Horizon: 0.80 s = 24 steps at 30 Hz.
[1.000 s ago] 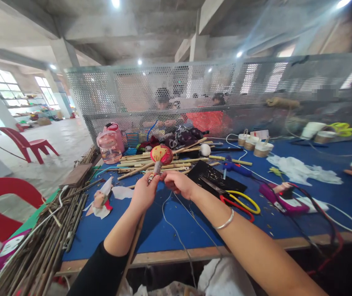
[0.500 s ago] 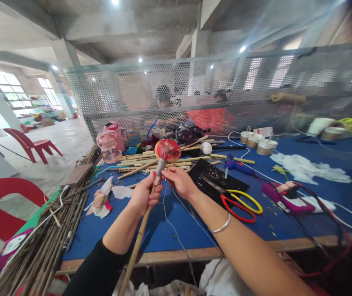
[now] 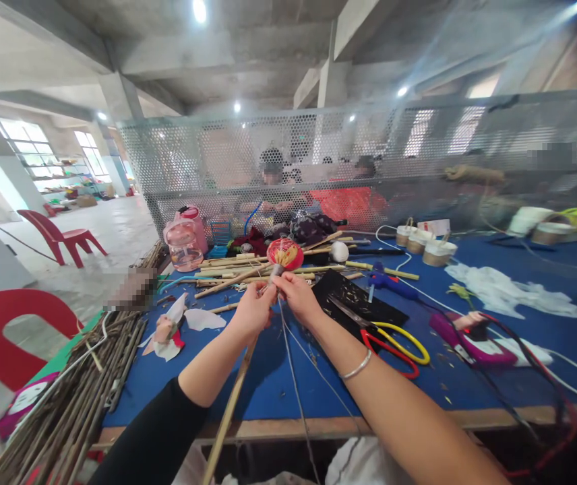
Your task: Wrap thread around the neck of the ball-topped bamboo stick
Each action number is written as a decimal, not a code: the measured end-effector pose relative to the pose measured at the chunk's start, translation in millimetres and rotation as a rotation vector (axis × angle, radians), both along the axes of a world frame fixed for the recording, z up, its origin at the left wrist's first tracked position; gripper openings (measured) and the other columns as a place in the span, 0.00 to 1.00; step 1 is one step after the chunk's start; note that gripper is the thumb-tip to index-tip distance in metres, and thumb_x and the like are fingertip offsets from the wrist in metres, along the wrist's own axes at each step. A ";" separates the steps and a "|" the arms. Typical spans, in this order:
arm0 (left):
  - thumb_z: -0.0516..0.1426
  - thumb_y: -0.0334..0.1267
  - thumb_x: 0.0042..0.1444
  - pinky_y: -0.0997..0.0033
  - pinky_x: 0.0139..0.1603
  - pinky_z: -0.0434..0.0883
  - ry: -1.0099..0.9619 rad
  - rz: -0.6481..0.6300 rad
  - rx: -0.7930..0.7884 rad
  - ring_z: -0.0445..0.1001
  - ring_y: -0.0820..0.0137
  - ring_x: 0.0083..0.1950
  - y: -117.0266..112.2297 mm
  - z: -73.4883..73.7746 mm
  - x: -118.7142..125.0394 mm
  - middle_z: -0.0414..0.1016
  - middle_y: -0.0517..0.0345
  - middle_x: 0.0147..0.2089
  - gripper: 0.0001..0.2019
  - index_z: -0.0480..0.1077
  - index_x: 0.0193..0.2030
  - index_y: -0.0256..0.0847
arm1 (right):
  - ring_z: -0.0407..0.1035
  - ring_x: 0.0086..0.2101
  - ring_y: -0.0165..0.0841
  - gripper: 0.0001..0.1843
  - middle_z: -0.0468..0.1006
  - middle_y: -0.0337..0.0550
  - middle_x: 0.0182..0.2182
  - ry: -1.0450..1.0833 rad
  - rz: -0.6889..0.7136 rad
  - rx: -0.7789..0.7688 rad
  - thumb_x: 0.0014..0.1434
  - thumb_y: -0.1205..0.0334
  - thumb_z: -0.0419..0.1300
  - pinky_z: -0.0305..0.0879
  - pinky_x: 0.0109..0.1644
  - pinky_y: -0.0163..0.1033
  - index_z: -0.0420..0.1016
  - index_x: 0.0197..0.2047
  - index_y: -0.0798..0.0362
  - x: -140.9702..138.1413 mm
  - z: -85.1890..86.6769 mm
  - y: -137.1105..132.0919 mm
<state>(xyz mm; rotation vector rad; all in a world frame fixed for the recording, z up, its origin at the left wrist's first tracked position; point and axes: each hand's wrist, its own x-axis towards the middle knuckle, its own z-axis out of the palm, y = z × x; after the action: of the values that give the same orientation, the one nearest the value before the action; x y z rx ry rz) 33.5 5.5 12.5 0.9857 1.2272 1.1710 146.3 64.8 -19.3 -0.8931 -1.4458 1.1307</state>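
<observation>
My left hand (image 3: 254, 310) is closed round a long bamboo stick (image 3: 228, 414), just under its wrapped neck. At the top of the stick is a round red head (image 3: 285, 254) with a yellowish fibrous middle, tilted away from me. My right hand (image 3: 294, 296) pinches at the grey wrapping (image 3: 277, 272) below that head; its fingertips partly hide what they grip. A thin grey string (image 3: 293, 370) runs from between the hands down past the table edge. To the right lie scissors (image 3: 369, 330) with one red and one yellow handle.
Several bamboo sticks (image 3: 232, 268) lie behind my hands. A blue glue gun (image 3: 392, 283), a purple power strip (image 3: 470, 343) and white cloth (image 3: 511, 289) are on the right. Bundled twigs (image 3: 66, 404) line the left edge. A perforated metal screen (image 3: 207, 155) stands behind, with people beyond it.
Both hands have moved slightly forward and up, with the stick. The red head has turned, so its yellowish middle shows now. My right hand has come closer to my left.
</observation>
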 end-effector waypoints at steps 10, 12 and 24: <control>0.58 0.44 0.53 0.82 0.14 0.47 -0.021 0.075 0.032 0.53 0.83 0.15 5.1 -11.6 -13.5 0.62 0.67 0.25 0.12 0.60 0.37 0.41 | 0.47 0.20 0.26 0.25 0.51 0.31 0.15 -0.157 -0.189 0.168 0.53 0.44 0.56 0.46 0.25 0.35 0.53 0.17 0.51 -2.4 13.6 -12.4; 0.58 0.44 0.53 0.82 0.14 0.47 -0.022 0.079 0.021 0.53 0.83 0.15 4.2 -14.0 -13.2 0.63 0.67 0.25 0.12 0.60 0.38 0.41 | 0.46 0.20 0.26 0.26 0.49 0.31 0.15 -0.107 -0.194 0.076 0.51 0.43 0.58 0.45 0.24 0.35 0.52 0.16 0.51 -5.2 11.5 -12.8; 0.57 0.48 0.53 0.83 0.14 0.46 -0.143 0.003 0.028 0.52 0.84 0.15 5.8 -14.6 -29.0 0.61 0.67 0.26 0.16 0.64 0.43 0.40 | 0.38 0.14 0.18 0.20 0.55 0.26 0.14 0.172 0.219 -0.551 0.46 0.51 0.66 0.28 0.16 0.29 0.59 0.24 0.53 -9.6 11.8 -13.7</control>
<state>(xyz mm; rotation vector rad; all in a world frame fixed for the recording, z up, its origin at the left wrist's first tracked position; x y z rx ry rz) 4.6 11.4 -2.1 0.9047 1.1018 1.2427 136.7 51.0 -7.5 -0.9937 -1.1224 1.7765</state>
